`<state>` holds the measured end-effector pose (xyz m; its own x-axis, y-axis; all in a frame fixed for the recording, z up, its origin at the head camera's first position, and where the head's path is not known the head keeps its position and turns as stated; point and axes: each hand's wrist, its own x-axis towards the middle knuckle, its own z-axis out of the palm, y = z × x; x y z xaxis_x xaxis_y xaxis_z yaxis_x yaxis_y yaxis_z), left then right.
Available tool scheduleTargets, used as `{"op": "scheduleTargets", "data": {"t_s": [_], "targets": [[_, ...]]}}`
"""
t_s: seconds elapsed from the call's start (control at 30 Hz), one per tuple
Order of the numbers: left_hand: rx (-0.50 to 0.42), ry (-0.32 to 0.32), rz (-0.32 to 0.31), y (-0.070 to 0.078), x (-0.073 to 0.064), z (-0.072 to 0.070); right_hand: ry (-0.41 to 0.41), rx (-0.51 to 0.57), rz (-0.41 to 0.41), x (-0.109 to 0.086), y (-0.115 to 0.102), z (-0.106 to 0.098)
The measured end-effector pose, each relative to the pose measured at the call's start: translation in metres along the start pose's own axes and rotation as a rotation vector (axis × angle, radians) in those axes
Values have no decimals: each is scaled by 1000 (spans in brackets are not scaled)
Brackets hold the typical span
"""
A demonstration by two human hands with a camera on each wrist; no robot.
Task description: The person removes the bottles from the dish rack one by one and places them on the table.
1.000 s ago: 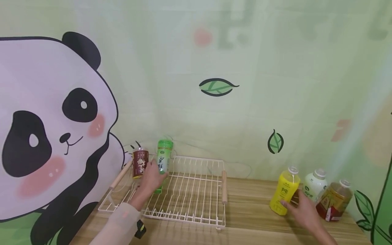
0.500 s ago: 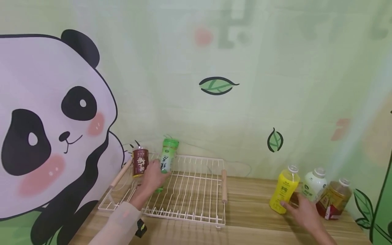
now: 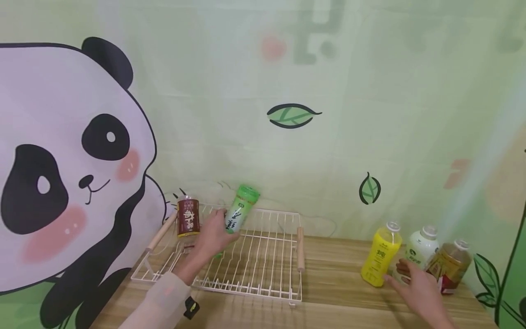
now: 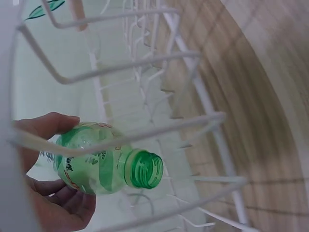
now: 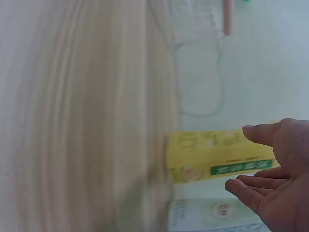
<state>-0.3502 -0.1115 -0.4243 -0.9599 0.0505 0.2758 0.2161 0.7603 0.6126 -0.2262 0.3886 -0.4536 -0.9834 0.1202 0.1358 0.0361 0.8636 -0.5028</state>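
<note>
My left hand (image 3: 214, 234) grips a green plastic bottle (image 3: 242, 208) held upside down above the wire rack, its base leaning to the right. In the left wrist view the open green mouth (image 4: 147, 169) of the bottle points away from my fingers, with no cap on it. A dark red bottle (image 3: 188, 216), also inverted, stands in the rack's left side. On the right, my right hand (image 3: 417, 288) has its fingers extended beside a yellow bottle (image 3: 381, 256), holding nothing. Behind that hand stands a white bottle (image 3: 420, 246), partly hidden by the fingers.
The white wire rack (image 3: 263, 298) with wooden handles (image 3: 301, 249) sits on the wooden table (image 3: 333, 283). A brown bottle (image 3: 449, 265) with a red label stands at far right. A panda-printed curtain (image 3: 246, 151) hangs close behind. A small black object (image 3: 191, 308) lies before the rack.
The green bottle has moved right in my left hand and tilted further to the right. My right hand has drawn away from the yellow bottle, slightly rightward.
</note>
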Motion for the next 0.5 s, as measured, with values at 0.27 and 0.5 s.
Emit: {"op": "scheduleTargets", "data": {"t_s": [0.27, 0.5], "targets": [[5, 32, 93, 25, -7, -3, 158, 35, -169, -11, -29, -16], [27, 6, 194, 49, -19, -6, 220, 53, -206, -14, -59, -24]]}}
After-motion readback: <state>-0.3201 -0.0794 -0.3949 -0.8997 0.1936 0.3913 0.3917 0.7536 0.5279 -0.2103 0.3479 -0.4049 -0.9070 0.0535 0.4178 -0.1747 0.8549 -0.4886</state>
